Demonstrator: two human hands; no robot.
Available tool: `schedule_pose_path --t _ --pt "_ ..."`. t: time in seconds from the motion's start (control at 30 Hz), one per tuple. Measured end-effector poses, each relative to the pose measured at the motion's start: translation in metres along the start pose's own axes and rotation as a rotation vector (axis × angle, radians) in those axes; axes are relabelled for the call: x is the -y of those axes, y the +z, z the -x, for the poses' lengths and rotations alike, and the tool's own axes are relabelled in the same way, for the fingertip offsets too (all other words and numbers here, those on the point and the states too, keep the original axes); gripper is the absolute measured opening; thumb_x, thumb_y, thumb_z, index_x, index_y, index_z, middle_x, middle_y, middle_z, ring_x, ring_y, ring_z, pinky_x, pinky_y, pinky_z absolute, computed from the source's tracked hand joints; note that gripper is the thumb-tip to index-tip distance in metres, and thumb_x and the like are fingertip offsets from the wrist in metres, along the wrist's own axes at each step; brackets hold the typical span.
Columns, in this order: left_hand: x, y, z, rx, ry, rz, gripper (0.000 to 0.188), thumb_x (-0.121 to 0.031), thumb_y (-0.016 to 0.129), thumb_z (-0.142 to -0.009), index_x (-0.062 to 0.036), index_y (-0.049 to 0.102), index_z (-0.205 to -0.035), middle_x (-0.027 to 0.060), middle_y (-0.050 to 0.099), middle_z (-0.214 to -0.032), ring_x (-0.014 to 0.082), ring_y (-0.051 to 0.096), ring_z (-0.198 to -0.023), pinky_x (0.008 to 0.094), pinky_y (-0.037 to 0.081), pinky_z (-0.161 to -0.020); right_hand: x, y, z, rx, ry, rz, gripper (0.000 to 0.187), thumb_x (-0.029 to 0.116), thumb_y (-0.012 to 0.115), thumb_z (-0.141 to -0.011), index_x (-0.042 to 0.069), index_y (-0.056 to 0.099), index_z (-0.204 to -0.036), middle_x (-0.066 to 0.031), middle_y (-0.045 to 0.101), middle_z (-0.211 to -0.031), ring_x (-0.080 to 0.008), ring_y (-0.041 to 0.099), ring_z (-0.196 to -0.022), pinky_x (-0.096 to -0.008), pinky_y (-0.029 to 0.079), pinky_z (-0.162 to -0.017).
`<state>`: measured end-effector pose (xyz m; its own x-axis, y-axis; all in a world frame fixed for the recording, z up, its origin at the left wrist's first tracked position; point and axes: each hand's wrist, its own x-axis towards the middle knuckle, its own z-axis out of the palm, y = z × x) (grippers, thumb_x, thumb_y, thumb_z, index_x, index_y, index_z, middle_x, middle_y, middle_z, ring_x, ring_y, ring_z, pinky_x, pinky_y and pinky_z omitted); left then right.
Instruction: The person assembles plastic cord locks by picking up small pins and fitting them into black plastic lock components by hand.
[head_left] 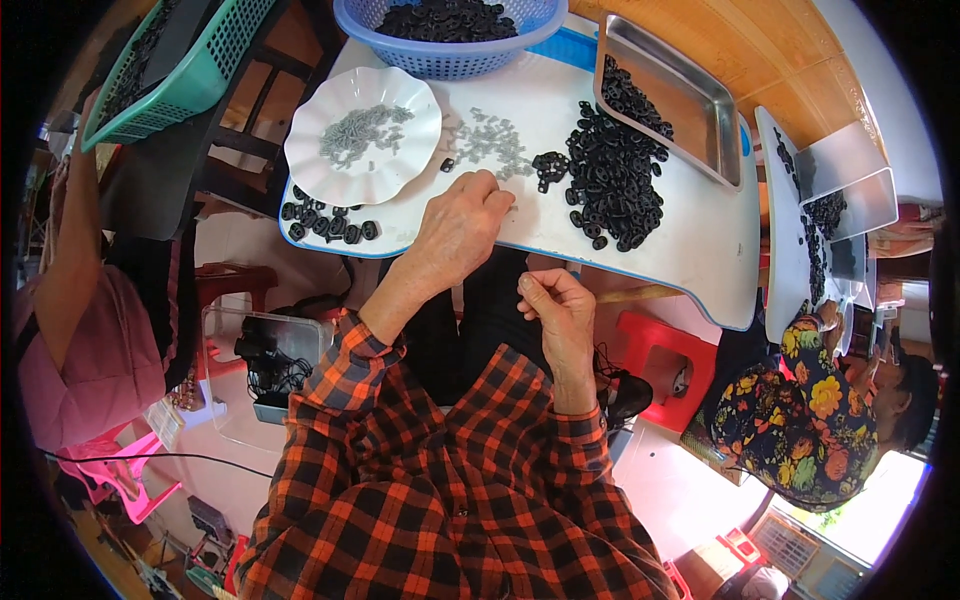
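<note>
My left hand (pixel 460 228) is over the table's front edge, fingers curled and pinched downward beside small grey pieces (pixel 490 140) scattered on the white tabletop. Just off that edge, in front of my body, my right hand (pixel 560 315) has thumb and forefinger pressed together; anything in either pinch is too small to make out. A white scalloped plate (pixel 305 115) holds more grey pieces. To the right lies a big heap of small black oval parts (pixel 615 190), with a little cluster (pixel 550 170) beside it. One black part (pixel 447 165) sits alone near the plate; several others (pixel 330 225) lie below it.
A blue basket (pixel 440 64) of black parts stands at the back, a metal tray (pixel 690 120) at the back right. A green basket (pixel 215 65) is at far left. People sit on both sides; a red stool (pixel 665 365) stands beneath the table's right.
</note>
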<state>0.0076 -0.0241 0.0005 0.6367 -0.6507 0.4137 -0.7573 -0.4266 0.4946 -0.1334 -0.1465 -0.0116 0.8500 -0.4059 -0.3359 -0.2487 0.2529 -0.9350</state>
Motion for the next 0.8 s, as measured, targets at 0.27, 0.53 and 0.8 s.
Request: schedule_pose_path --t 0.27,0.53,0.8 --pt "-0.004 0.007 -0.001 0.031 0.071 -0.197 0.020 -0.002 0.059 -0.068 -0.0018 0.058 -0.088 0.0089 0.050 -0.085 0.0257 0.056 -0.084 0.0346 0.049 -0.064 0.007 0.004 0.001 -0.011 0.004 0.032 0.013 0.012 0.066 -0.085 0.000 0.064 -0.089 -0.0028 0.062 -0.076 -0.0071 0.055 -0.062 -0.0184 0.042 -0.055" --pt "0.001 0.006 -0.001 -0.138 0.026 0.067 0.013 0.001 0.061 -0.074 -0.0007 0.058 -0.087 0.0103 0.053 -0.081 0.0232 0.056 -0.071 0.0318 0.047 -0.059 0.020 0.010 -0.018 -0.058 -0.115 -0.043 0.015 0.013 0.064 -0.086 0.000 0.064 -0.093 -0.0031 0.064 -0.078 -0.0075 0.058 -0.063 -0.0186 0.044 -0.054" --pt "-0.004 -0.003 0.008 -0.050 -0.265 0.674 0.008 -0.007 0.061 -0.083 -0.0005 0.063 -0.087 0.0083 0.056 -0.076 0.0158 0.053 -0.060 0.0277 0.041 -0.054 0.031 0.019 -0.038 -0.012 -0.185 -0.010 0.018 0.017 0.062 -0.089 0.000 0.064 -0.094 -0.0033 0.064 -0.080 -0.0077 0.058 -0.063 -0.0184 0.043 -0.053"
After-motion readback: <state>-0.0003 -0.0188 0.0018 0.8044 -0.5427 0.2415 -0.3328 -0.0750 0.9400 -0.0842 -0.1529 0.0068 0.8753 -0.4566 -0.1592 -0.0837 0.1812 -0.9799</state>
